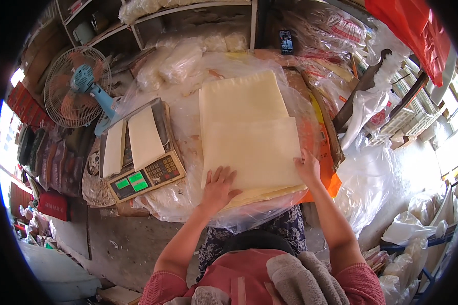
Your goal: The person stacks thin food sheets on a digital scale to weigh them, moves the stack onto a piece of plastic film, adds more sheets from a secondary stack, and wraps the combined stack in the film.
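Observation:
A stack of thin, pale yellow sheets (244, 95) lies on clear plastic film in front of me. Its top sheet (255, 152) sits closer to me than the ones beneath, whose far part shows behind it. My left hand (219, 188) rests flat on the near left corner, palm down and fingers spread. At the right edge, my right hand (308, 166) pinches the top sheet between thumb and fingers. Left of the stack stands a digital scale (166, 169) with lit green displays. Two folded pale pieces (145, 139) lie on its pan.
A blue table fan (83, 78) stands at the back left. Plastic-wrapped bundles (179, 59) lie behind the stack. A lit phone (286, 42) is propped at the back. Orange plastic (326, 152) and a cardboard edge (337, 152) border the right side. Crumpled clear film (362, 183) hangs beyond.

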Motion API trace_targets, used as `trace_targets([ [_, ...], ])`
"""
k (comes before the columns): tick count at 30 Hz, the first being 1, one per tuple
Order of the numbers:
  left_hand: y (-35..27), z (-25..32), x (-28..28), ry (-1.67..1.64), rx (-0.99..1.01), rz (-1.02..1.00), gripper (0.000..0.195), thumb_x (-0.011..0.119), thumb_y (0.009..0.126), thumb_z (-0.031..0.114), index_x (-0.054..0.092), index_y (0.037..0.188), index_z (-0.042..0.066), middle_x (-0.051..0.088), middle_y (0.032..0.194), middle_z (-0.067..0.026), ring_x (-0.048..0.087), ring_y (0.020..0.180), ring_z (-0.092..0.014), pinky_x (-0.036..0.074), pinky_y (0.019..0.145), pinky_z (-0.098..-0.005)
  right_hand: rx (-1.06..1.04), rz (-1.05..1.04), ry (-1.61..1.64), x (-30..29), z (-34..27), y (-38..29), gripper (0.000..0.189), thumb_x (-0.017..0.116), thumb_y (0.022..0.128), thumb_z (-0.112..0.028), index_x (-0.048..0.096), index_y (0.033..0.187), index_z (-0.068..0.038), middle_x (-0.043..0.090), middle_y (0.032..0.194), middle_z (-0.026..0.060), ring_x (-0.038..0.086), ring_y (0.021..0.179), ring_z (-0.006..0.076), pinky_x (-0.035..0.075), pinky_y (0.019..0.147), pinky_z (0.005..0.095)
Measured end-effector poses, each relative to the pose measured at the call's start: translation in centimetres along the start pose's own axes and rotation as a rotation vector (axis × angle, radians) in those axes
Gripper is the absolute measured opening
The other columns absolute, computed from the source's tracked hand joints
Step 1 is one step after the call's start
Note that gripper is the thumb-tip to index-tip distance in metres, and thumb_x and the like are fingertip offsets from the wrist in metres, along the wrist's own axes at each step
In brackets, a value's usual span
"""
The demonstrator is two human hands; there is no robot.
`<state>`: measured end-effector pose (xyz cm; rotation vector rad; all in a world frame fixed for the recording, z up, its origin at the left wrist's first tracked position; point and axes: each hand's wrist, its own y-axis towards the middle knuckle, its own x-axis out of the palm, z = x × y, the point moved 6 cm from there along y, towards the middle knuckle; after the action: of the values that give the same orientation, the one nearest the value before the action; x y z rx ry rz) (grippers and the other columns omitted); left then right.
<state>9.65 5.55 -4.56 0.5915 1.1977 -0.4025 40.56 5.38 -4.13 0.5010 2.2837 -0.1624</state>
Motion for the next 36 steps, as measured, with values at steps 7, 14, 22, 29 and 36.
trace_targets([
  [7, -0.1, -0.5, 0.9, 0.063, 0.084, 0.063, 0.059, 0.069, 0.079, 0.033, 0.052, 0.13, 0.009, 0.048, 0.133, -0.017, 0.043, 0.126, -0.036, 0.032, 0.106, -0.0499, -0.607, 0.122, -0.493, 1.7, -7.3, -5.4, 0.054, 0.052, 0.09, -0.016, 0.036, 0.141, -0.009, 0.036, 0.145, 0.0153, 0.032, 0.135, 0.0355, 0.03, 0.109, 0.048],
  [14, 1.7, -1.1, -0.6, 0.017, 0.045, -0.04, 0.054, 0.063, 0.08, 0.015, 0.049, 0.132, 0.014, 0.059, 0.121, -0.014, 0.058, 0.109, -0.033, 0.046, 0.093, -0.0414, -0.613, -0.283, -0.103, 2.0, -9.2, -8.6, 0.035, 0.051, 0.094, -0.02, 0.053, 0.125, -0.005, 0.055, 0.13, 0.0145, 0.049, 0.123, 0.0347, 0.043, 0.099, 0.0453],
  [22, 0.5, 3.4, -2.7, -0.003, -0.016, -0.202, 0.058, 0.062, 0.084, 0.017, 0.042, 0.138, 0.013, 0.057, 0.123, -0.017, 0.059, 0.107, -0.034, 0.049, 0.089, -0.0407, 0.461, -0.297, 1.36, 3.4, -4.0, -6.5, 0.028, 0.058, 0.093, -0.022, 0.054, 0.112, -0.001, 0.064, 0.104, 0.0127, 0.067, 0.095, 0.0257, 0.057, 0.076, 0.0379],
  [29, 0.6, 0.5, -5.9, -0.556, -0.095, 0.26, 0.084, 0.072, 0.083, 0.027, 0.022, 0.147, 0.005, 0.033, 0.146, -0.0244, 0.033, 0.137, -0.034, 0.029, 0.111, -0.0434, -0.667, -0.253, 0.301, -6.3, -19.3, -6.3, 0.043, 0.05, 0.083, 0.004, 0.056, 0.125, -0.007, 0.064, 0.114, 0.0132, 0.064, 0.101, 0.0302, 0.052, 0.086, 0.0338],
  [36, 0.3, -5.8, -3.2, -1.085, -0.275, 0.485, 0.092, 0.074, 0.079, 0.013, 0.013, 0.147, 0.002, 0.027, 0.15, -0.0187, 0.031, 0.137, -0.028, 0.029, 0.111, -0.0388, -1.037, -0.417, 0.019, -0.1, -11.9, -7.0, 0.07, 0.046, 0.061, 0.015, 0.058, 0.125, -0.009, 0.056, 0.129, 0.011, 0.047, 0.125, 0.0313, 0.04, 0.105, 0.038],
])
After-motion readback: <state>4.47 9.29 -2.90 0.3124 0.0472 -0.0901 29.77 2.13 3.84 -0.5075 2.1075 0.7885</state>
